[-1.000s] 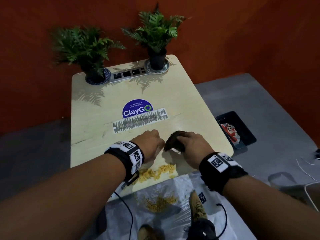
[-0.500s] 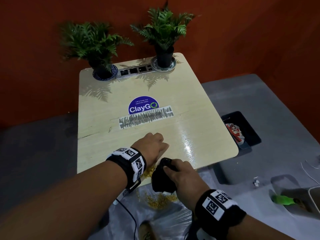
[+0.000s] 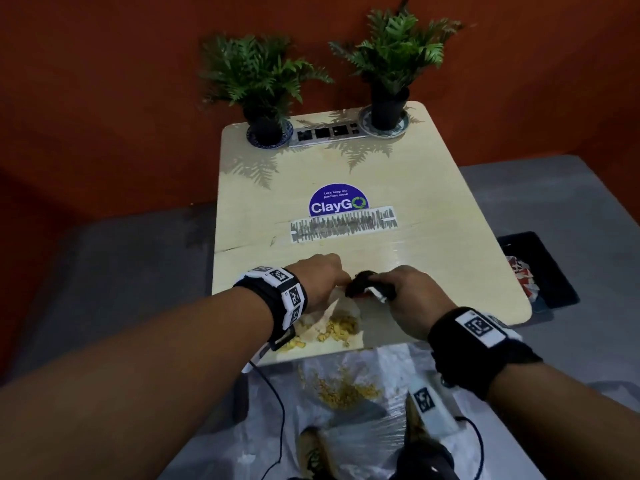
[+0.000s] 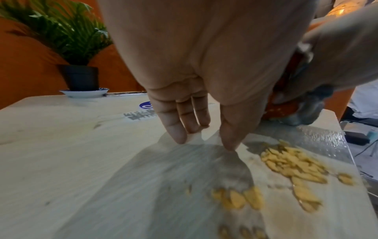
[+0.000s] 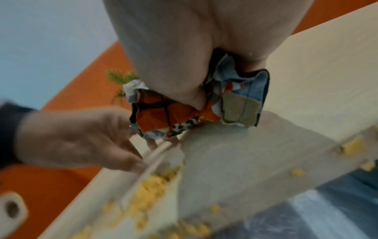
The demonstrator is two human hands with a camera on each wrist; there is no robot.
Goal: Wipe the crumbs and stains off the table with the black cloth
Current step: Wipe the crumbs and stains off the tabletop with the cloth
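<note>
Bench (image 3: 433,216): pale wood top, rounded corners, set against an orange wall.

Right hand (image 3: 412,299): at the near edge, about 5 o'clock of the bench's middle. Fingers curled round the black cloth (image 3: 360,287), which is bunched up and pressed on the surface; in the right wrist view the wad (image 5: 180,116) shows orange, pale blue and black patches.

Left hand (image 3: 322,278): just at 9 o'clock of the cloth. Fingers (image 4: 175,127) fairly straight, pointing down, tips touching the bench; it holds nothing.

Crumbs (image 3: 341,329): yellow heap on the bench at 6 o'clock of the two hands, near the front edge; a few stray bits lie toward 8 o'clock of the heap.

Plastic sheet (image 3: 374,441): clear, on the floor below the front edge, carrying a second yellow heap (image 3: 346,393).

Sticker (image 3: 338,200): blue, round, reads "ClayGO", mid-bench; a scribbled white strip (image 3: 343,224) lies just at its 6 o'clock.

Potted ferns: one at 11 o'clock (image 3: 263,84), one at 1 o'clock (image 3: 391,64), each on a saucer, a socket panel (image 3: 327,132) between them.

Black tray (image 3: 554,271): on the grey floor at 3 o'clock of the bench.
</note>
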